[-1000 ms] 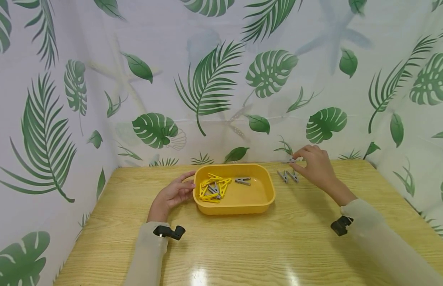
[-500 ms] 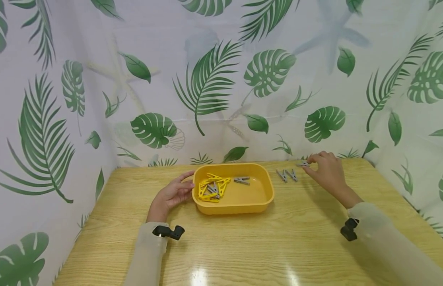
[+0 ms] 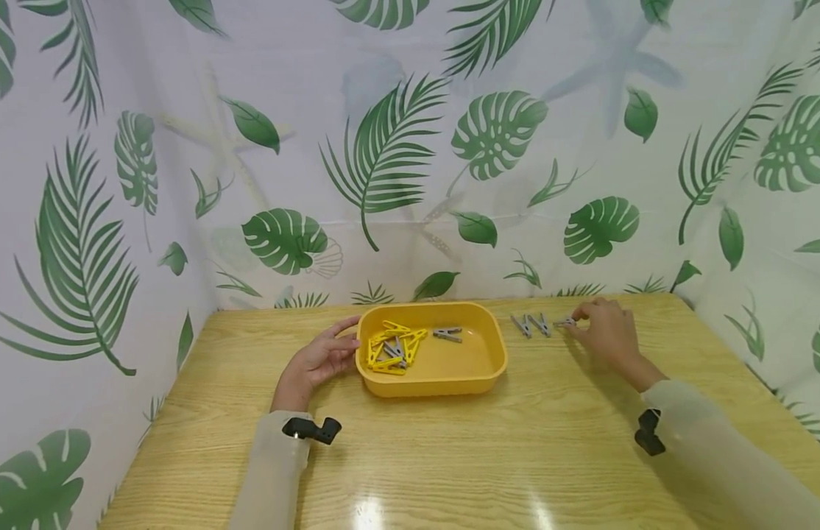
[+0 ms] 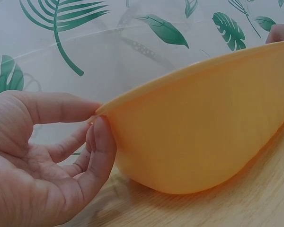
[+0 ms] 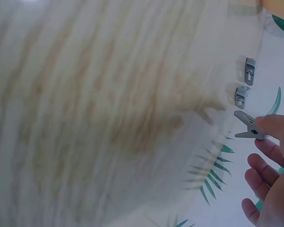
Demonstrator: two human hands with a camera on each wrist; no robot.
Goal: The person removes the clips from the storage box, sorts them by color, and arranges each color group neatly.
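Note:
A yellow plastic tub (image 3: 479,374) sits mid-table holding several yellow clothespins (image 3: 391,347) and a grey one (image 3: 447,335). My left hand (image 3: 320,360) rests against the tub's left rim (image 4: 132,97), thumb on the edge and fingers under it. To the tub's right, two grey clothespins (image 3: 531,324) lie on the table. My right hand (image 3: 605,331) pinches a third grey clothespin (image 3: 564,322) just right of them, low at the table; the right wrist view shows that clothespin (image 5: 246,126) at my fingertips, with the pair (image 5: 245,82) beside it.
The wooden table (image 3: 450,456) is enclosed on three sides by a leaf-print curtain (image 3: 397,162). Black camera mounts sit on both wrists (image 3: 312,429).
My right hand carried the grey clothespin from near the back curtain rightward and down to the table, beside the two lying grey pins. The left hand has stayed on the tub.

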